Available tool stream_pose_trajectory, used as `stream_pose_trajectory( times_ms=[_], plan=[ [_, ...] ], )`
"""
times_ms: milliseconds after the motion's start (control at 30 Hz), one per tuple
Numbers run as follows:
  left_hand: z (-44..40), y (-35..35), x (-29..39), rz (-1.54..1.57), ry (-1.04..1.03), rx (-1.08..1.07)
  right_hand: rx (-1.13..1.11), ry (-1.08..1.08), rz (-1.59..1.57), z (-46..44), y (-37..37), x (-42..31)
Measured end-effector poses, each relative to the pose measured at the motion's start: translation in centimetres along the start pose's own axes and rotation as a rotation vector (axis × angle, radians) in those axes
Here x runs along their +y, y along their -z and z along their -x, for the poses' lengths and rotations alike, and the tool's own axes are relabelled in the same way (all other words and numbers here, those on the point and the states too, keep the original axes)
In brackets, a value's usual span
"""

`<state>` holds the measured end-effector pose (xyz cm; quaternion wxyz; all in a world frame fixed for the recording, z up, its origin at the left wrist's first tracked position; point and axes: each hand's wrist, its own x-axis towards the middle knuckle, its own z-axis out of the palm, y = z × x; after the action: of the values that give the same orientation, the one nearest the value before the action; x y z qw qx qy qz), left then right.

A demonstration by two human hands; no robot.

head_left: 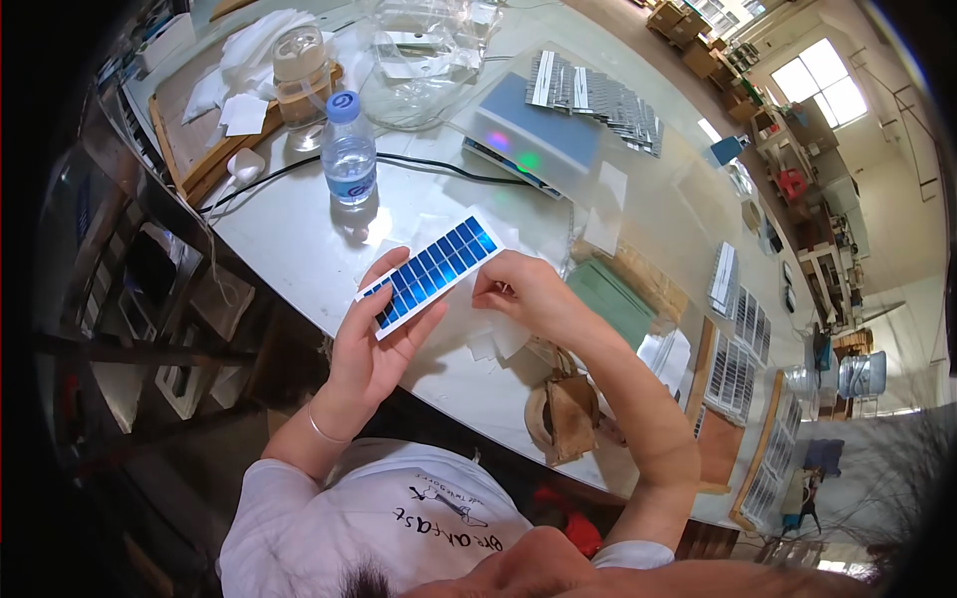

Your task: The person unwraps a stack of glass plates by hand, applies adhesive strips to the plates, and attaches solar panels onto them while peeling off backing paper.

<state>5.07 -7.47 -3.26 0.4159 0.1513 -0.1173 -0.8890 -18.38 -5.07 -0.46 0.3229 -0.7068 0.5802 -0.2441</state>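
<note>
Taking the narrow blue panel with white borders and cross lines (435,276) as the clock's centre, it sits above the white tabletop (274,234) in the left hand (374,334), whose thumb and fingers pinch its near end. The right hand (518,289) is just beside its far end at three o'clock, fingers curled in and fingertips close together; whether they grip anything I cannot tell. At twelve, a black cable (449,171) crosses the table, partly hidden by the bottle, with crumpled clear plastic bags (419,65) beyond. At one, a flat blue-topped box with pink and green lights (533,135) bears overlapping grey strips (608,105). A green flat slab (611,302) lies at three, a brown tape roll (539,419) between four and five. At eleven, a blue-capped clear plastic bottle (349,164) stands upright with clear liquid inside; behind it is a lidded clear jar (302,100), its contents unclear. At ten, a wooden-edged tray (167,149) holds crumpled white sheets (249,65).
</note>
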Motion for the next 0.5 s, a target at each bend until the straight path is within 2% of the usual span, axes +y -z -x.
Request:
stream_pose_trajectory(
  times_ms=[500],
  plan=[
    [0.4,0.5,0.2,0.027,-0.037,0.029,0.065,0.091,0.246,0.3,-1.4,-0.9]
  ],
)
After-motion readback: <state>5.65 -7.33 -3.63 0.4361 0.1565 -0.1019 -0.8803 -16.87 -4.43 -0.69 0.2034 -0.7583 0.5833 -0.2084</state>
